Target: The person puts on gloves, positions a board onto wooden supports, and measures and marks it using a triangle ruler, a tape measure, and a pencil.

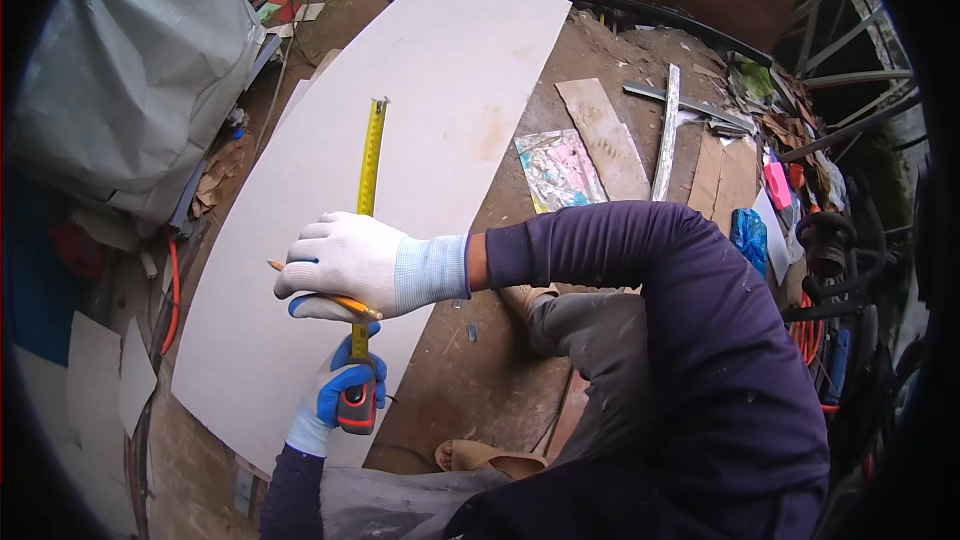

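A long pale board point(440, 110) lies on the dirt ground, running from lower left to upper right. A yellow tape measure blade point(370, 155) stretches along it, its hook near the board's middle. My left hand point(335, 395), in a blue and white glove, grips the black and red tape measure case point(358, 405) at the board's near end. My right hand point(345, 265), in a white glove, crosses over the blade and holds an orange pencil point(345, 303) with its tip on the board, left of the tape.
A grey tarp bundle point(130, 70) sits at the upper left. Wood offcuts point(605, 135), a metal strip point(665, 135) and a painted panel point(558, 170) lie to the right of the board. Hoses and tools point(825, 290) crowd the right edge. My sandalled foot point(485, 457) rests below.
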Tool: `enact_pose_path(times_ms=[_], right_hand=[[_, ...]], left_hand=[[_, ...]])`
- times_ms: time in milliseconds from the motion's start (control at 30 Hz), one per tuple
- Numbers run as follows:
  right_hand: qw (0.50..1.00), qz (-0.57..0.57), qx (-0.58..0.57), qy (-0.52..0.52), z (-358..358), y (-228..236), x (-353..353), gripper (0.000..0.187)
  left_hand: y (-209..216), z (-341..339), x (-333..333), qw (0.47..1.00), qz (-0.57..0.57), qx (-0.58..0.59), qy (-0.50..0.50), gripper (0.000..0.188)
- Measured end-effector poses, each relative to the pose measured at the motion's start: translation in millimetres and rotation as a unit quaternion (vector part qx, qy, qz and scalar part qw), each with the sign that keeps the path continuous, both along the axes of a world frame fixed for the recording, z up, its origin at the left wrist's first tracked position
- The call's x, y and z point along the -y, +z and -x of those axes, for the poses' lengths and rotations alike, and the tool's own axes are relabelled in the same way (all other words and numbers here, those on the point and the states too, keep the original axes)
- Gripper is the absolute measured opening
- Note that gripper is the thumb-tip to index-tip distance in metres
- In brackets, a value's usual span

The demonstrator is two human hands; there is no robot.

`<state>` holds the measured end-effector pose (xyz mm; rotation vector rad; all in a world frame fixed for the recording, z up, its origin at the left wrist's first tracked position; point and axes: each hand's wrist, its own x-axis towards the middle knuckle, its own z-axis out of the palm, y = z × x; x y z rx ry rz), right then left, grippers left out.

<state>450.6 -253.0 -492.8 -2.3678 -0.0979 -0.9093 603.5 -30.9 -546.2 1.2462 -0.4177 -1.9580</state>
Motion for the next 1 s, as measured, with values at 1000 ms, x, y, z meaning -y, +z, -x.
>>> enact_pose_path(times_ms=[1000], right_hand=[[0.343, -0.36, -0.233, -0.836, 467.4, -308.1, -334.2, 0.033]], left_hand=[[-142.1, 81.0, -12.8, 0.95, -0.061, 0.248, -0.178, 0.04]])
